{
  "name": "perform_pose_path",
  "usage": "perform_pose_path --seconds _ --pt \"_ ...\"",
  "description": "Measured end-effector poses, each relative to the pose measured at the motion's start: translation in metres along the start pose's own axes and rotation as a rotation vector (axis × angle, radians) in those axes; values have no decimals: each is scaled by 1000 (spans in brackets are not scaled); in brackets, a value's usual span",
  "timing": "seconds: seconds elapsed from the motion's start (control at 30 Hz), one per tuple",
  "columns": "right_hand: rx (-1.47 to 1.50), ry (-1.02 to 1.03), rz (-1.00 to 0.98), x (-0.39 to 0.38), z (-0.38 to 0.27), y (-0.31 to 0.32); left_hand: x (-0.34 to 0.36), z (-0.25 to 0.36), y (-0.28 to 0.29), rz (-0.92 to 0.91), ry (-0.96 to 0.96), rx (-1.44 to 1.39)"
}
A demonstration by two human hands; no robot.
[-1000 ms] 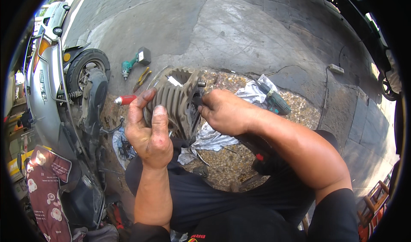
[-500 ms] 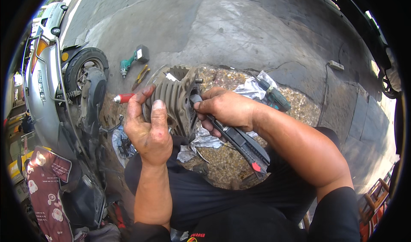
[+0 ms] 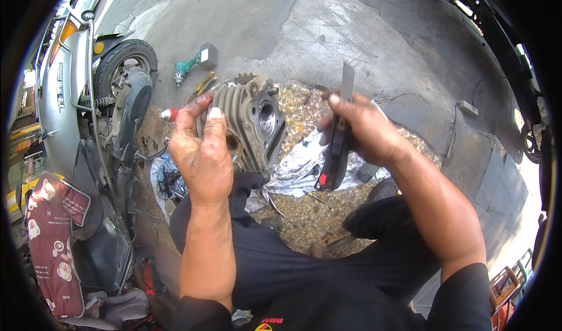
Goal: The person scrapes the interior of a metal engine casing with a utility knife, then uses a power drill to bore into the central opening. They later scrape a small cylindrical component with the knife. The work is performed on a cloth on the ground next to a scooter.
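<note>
My left hand [image 3: 202, 152] is wrapped round the near left side of a grey finned metal engine cylinder part [image 3: 249, 123], whose right face shows an oval opening and bolt holes. To its right my right hand [image 3: 372, 130] grips a black utility knife [image 3: 333, 167] with a red slider, held upright away from the metal, its grey blade pointing up. A red can [image 3: 170, 115] with a white top shows just left of my left fingers. Crumpled pale sheeting [image 3: 293, 173] lies below the part on the pebbled ground.
A silver scooter [image 3: 61, 102] with its rear wheel [image 3: 120, 55] stands at left, a flowered maroon cover [image 3: 50, 243] below it. A green power drill [image 3: 186, 67] and yellow-handled pliers [image 3: 206, 85] lie beyond the part. A dark vehicle [image 3: 503, 50] and wooden stools [image 3: 504, 287] stand right.
My right hand has drawn the knife back from the part's face, rightward, and turned it blade-up. The view has shifted, with my left hand still on the part.
</note>
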State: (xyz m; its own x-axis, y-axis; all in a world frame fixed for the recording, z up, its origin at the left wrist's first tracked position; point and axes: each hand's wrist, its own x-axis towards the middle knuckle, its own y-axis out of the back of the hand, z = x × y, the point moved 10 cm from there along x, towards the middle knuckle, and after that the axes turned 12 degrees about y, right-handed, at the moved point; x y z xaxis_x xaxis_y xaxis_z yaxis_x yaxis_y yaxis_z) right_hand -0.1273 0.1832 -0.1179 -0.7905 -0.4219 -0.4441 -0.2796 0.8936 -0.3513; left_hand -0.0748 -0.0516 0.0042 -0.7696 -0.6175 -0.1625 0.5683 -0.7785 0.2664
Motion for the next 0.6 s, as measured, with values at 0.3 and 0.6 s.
perform_pose_path --seconds 0.3,0.6 --pt "-274 -122 -216 -22 17 -18 -3 12 -6 -23 -85 43" --pt "-1220 484 -422 -23 -32 -56 -6 11 -21 -64 -137 141"
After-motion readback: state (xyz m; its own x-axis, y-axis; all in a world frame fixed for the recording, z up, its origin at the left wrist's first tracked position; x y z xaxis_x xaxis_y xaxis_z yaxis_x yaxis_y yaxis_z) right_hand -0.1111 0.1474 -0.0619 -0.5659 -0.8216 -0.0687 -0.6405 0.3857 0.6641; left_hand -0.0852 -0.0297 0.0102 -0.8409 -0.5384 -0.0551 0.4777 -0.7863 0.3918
